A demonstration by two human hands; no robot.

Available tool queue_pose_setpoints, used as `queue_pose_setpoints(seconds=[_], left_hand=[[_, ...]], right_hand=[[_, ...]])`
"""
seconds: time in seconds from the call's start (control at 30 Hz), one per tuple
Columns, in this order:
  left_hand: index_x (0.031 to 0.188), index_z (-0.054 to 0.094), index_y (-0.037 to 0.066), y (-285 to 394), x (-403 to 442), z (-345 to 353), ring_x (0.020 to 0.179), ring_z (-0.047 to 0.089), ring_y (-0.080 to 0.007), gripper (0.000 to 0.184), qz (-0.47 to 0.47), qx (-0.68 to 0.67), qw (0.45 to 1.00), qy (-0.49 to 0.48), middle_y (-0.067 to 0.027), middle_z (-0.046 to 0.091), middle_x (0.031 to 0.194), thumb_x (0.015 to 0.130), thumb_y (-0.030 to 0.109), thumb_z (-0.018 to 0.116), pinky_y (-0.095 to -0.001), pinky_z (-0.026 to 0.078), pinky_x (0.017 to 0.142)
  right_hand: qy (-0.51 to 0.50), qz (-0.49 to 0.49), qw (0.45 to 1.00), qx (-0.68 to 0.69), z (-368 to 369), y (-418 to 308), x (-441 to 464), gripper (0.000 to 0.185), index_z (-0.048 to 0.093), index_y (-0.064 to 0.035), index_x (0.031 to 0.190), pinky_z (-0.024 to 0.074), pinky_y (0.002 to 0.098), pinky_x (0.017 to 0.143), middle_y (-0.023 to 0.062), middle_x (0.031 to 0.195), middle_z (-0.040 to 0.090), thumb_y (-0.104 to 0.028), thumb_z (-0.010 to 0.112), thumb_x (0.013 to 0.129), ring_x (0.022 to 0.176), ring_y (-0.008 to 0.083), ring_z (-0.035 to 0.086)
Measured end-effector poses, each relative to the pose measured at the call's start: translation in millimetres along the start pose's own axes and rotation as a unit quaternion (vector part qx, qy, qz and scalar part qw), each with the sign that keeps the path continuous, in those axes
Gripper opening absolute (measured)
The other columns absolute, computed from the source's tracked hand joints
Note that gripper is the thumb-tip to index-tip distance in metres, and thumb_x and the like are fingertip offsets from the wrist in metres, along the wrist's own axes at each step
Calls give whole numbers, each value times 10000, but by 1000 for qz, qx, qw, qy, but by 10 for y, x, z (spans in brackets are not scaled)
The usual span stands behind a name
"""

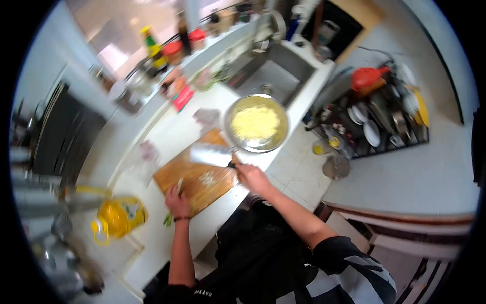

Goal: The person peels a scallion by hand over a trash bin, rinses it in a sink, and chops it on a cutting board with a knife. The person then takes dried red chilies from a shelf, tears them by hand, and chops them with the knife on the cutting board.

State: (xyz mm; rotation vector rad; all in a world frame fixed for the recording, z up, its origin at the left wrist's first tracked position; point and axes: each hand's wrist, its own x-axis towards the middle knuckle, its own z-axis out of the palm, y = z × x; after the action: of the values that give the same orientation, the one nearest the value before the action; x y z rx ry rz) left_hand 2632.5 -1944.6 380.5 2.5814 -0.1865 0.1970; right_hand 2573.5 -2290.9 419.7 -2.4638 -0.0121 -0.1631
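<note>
- While right hand grips cleaver, blade pointing left over board
- left hand, nearer stalk, closed on it; probably scallion, blurry
- stalk roughly forearm-aligned

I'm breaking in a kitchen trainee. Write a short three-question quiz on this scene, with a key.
1. Which hand grips the cleaver?
2. True or false: the yellow food lies in the sink.
3. Fill in the blank: the small white pieces lie on the wooden ____.

Key:
1. The right hand.
2. False; it is in the metal bowl.
3. Board.
</note>
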Motion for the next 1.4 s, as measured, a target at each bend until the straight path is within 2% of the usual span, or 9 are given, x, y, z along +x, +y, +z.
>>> queue_pose_setpoints(seconds=[0.17, 0.23, 0.33, 0.43, 0.63, 0.73, 1.0, 1.17, 1.4], left_hand=[[1136, 667, 48, 481, -80, -2, 1087, 602, -368, 313, 28, -61, 995, -76, -169, 638, 1161, 841, 137, 723, -469, 478, 948], [1081, 688, 38, 823, -50, 42, 981, 648, -338, 246, 51, -158, 972, -167, -156, 677, 1059, 862, 145, 718, -439, 517, 870], [1071, 699, 40, 1617, 12, 39, 830, 688, -255, 237, 115, -224, 933, -258, -124, 713, 960, 879, 165, 759, -381, 552, 713], [1082, 700, 44, 2293, -21, 269, 769, 699, -205, 259, 184, -288, 874, -346, -101, 725, 930, 875, 169, 793, -317, 547, 616], [1081, 701, 25, 3706, -224, 744, 839, 725, -242, 236, 241, -241, 818, -464, -129, 732, 973, 887, 141, 766, -348, 573, 725], [1078, 703, 11, 4458, -407, 1059, 845, 731, -229, 229, 257, -238, 804, -481, -134, 733, 963, 892, 131, 762, -338, 580, 713], [1081, 712, 27, 6431, -853, 1924, 852, 731, -189, 222, 335, -212, 772, -497, -120, 733, 1007, 902, 149, 758, -319, 585, 686], [1089, 709, 22, 7209, -907, 2329, 858, 732, -205, 226, 336, -219, 745, -533, -124, 728, 1030, 909, 152, 750, -327, 592, 701], [1097, 693, -1, 8020, -917, 3085, 855, 721, -218, 235, 378, -205, 678, -596, -142, 716, 1036, 908, 132, 735, -336, 590, 716]], right_hand=[[-20, 154, 988, 27, -930, 17, -890, 405, 648, 20, 1260, 538, 485, 934, 255, 1124, 693, -129, 646, 883, 1042, 426, 664], [-57, 328, 943, -23, -1029, 466, -1295, 443, 654, -15, 1296, 529, 456, 984, 254, 1201, 683, -208, 677, 898, 1097, 407, 657], [-19, 367, 929, 37, -1542, 711, -1614, 477, 649, -33, 1319, 514, 438, 1030, 236, 1284, 665, -262, 692, 904, 1161, 389, 648], [33, 364, 931, 4, -1878, 989, -1924, 497, 653, -43, 1319, 506, 436, 1042, 220, 1279, 676, -291, 716, 893, 1171, 377, 652], [88, 421, 893, 131, -2368, 1654, -2473, 531, 657, -43, 1312, 492, 431, 1057, 216, 1303, 665, -333, 745, 876, 1208, 387, 629], [114, 386, 915, 23, -2733, 2023, -2769, 523, 656, -38, 1309, 488, 432, 1058, 214, 1295, 670, -326, 740, 880, 1208, 393, 626], [255, 380, 885, 83, -3718, 2949, -3620, 498, 648, -30, 1310, 520, 422, 1008, 212, 1250, 690, -294, 727, 894, 1149, 368, 666], [359, 456, 793, 187, -4014, 3382, -3903, 324, 731, -14, 1122, 583, 398, 822, 182, 984, 758, -240, 719, 889, 879, 314, 745], [423, 531, 730, 83, -4503, 3972, -4047, 180, 758, -28, 915, 573, 378, 721, 155, 869, 757, -200, 732, 871, 785, 288, 744]])
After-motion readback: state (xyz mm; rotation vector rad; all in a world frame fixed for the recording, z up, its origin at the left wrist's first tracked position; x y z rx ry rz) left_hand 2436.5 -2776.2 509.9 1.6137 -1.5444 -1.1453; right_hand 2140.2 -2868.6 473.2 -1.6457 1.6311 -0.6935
